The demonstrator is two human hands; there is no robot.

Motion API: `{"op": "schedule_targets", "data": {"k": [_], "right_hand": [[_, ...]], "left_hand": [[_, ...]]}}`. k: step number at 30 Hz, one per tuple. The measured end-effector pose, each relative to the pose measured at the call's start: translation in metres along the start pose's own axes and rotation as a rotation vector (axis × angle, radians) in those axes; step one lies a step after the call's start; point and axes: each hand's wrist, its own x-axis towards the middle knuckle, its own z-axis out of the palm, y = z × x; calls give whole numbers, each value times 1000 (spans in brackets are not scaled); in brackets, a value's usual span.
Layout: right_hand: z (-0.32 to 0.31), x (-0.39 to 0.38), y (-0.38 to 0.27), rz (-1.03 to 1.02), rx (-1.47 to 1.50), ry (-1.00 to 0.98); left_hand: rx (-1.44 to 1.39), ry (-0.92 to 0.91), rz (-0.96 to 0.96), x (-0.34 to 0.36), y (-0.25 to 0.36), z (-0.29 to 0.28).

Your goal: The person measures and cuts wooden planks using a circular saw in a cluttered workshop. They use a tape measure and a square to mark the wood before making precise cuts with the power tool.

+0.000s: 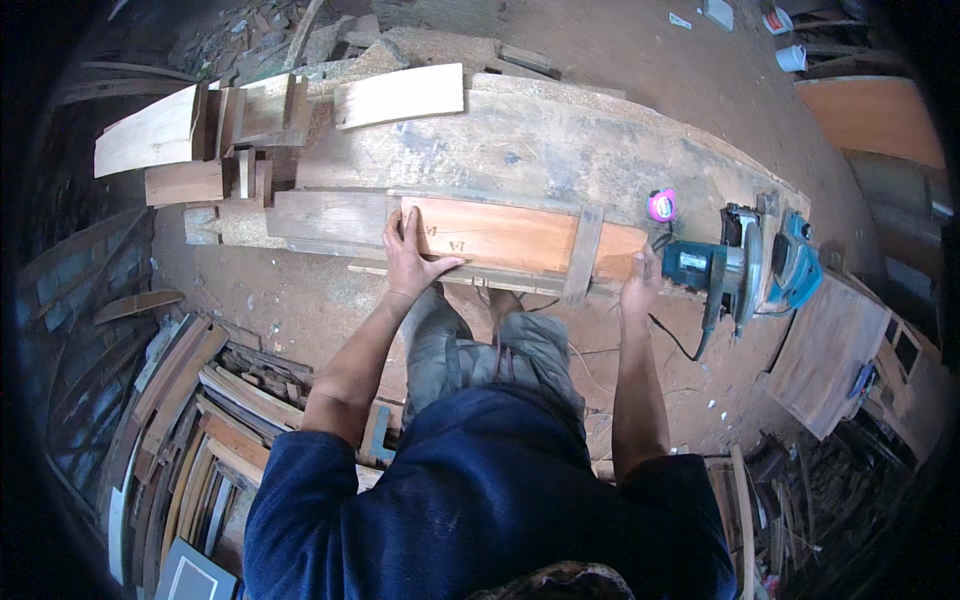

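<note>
A reddish-brown wooden board [510, 236] lies lengthwise along the near edge of the workbench, with pencil-like marks near its left end. My left hand [408, 262] grips that left end, its thumb along the near edge and its fingers reaching up over the end. At the other end, my right hand [641, 285] is closed on the board's corner, fingertips on top. A short grey-brown wooden strip [583, 255] crosses the board near my right hand. Just to the right rests a teal circular saw [740, 265]. A pink tape measure [661, 205] lies beyond the board.
The worn workbench [580, 135] carries a pale plank [400, 96] and several stacked offcuts [225, 130] at its left. The saw's black cord [672, 337] hangs beside my right forearm. Stacked boards [190, 420] stand lower left; a wooden panel [830, 350] leans at right.
</note>
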Motion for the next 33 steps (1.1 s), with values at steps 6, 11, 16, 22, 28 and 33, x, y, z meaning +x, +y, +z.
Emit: {"op": "schedule_targets", "data": {"k": [6,11,16,22,28,33], "right_hand": [[-3,3,6,88,97,1],[-23,13,20,5,-30,-72],[-26,51,-48,-146,-422,-73],[10,124,-67,-101,-1058,-140],[-3,162,-11,-206,-1000,-98],[84,143,-83,-410,-851,-211]], "left_hand": [[-42,-41,-34,0,1,-2],[-93,-75,-40,2,6,-1],[297,-182,321,20,60,-17],[363,-568,571,70,127,32],[308,-575,626,77,123,36],[265,-543,626,75,103,32]]}}
